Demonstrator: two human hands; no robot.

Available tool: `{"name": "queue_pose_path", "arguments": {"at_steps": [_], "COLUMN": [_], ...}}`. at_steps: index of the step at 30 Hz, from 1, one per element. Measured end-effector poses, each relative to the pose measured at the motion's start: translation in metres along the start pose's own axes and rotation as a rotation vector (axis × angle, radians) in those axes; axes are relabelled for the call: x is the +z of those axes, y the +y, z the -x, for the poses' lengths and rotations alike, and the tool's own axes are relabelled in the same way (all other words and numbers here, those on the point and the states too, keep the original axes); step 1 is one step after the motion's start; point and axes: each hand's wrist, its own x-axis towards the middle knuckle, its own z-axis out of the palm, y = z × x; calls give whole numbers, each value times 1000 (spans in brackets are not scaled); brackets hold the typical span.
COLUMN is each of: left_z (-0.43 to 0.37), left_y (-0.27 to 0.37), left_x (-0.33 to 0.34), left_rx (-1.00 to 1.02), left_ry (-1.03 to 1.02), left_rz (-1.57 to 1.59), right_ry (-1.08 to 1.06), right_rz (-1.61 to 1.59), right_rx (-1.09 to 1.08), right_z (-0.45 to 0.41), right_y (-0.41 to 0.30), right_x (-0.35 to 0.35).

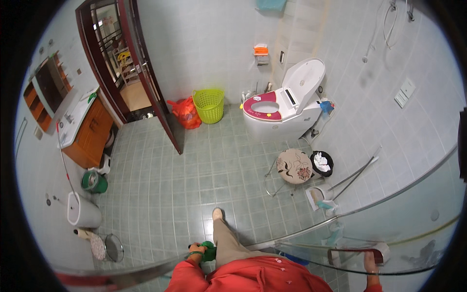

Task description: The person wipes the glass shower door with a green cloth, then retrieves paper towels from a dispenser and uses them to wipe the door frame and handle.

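My left hand (197, 250) is low in the picture, closed around a bunched green cloth or bag (208, 251); a green bangle circles the wrist. At the lower right, my right hand (370, 261) is at the dark red handle (355, 252) on the curved glass shower door (394, 233). The glass partly covers it, and how its fingers lie cannot be told. One leg, in grey trousers, is stretched forward onto the tiled floor, over the metal threshold (303, 233) of the shower.
Ahead right are a toilet (277, 120), a round stool (294, 166), a black-lined bin (321, 164) and a dustpan (318, 197). A lime basket (208, 106) and red bag (185, 113) stand by the half-open door (146, 73). A vanity (89, 129), green bin (94, 181) and white tub (84, 211) line the left.
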Motion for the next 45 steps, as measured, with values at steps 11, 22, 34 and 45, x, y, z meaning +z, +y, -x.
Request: {"name": "queue_pose_path", "arguments": {"at_steps": [11, 22, 34, 45], "left_z": [-135, -232, -198, -286], "left_y": [155, 221, 262, 487], "left_x": [-86, -182, -154, -130], "left_rx": [-25, 60, -335, -53], "left_ry": [-213, -16, 55, 217], "left_rz": [-15, 351, 95, 715], "right_ry": [-177, -873, -798, -846], "right_rz": [-197, -1089, 60, -114], "right_rx": [345, 348, -1019, -997], "right_z": [157, 0, -203, -459], "right_y": [-292, -569, -721, -883], "right_x": [87, 106, 163, 194]}}
